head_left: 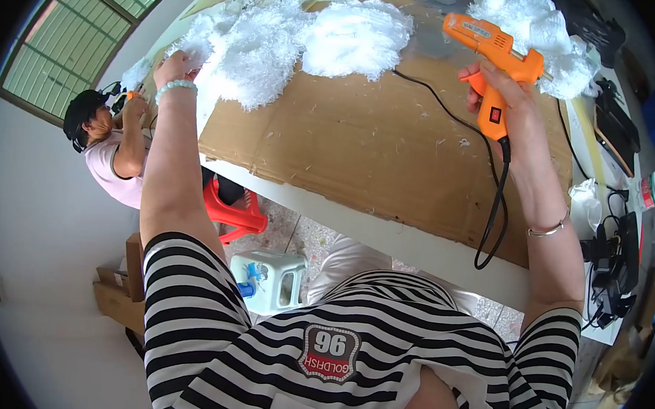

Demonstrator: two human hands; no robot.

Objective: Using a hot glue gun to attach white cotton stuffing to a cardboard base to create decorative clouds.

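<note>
Brown cardboard (361,143) lies across the white table (327,212), flecked with loose strands. Over its far right part, the right hand (515,100) grasps an orange glue gun (494,50) firmly by the handle, holding it up near a heap of white fluff. A black cord (506,159) drops from the handle and loops toward the near edge. At the far left, the left hand (174,68) is at the edge of more fluff (262,47), fingers bent; I cannot tell whether they pinch any. Another heap sits between, in the far middle. Beads (176,85) circle the left wrist, a bangle (547,231) the right. Along the table's right side stands a jar (649,191). To the left, a co-worker (116,158) in a dark cap holds something small and orange. Nearer are a red stool (241,214) and a pale stool (283,260); boxes (120,289) stand by the left wall, below a barred window (72,31).
</note>
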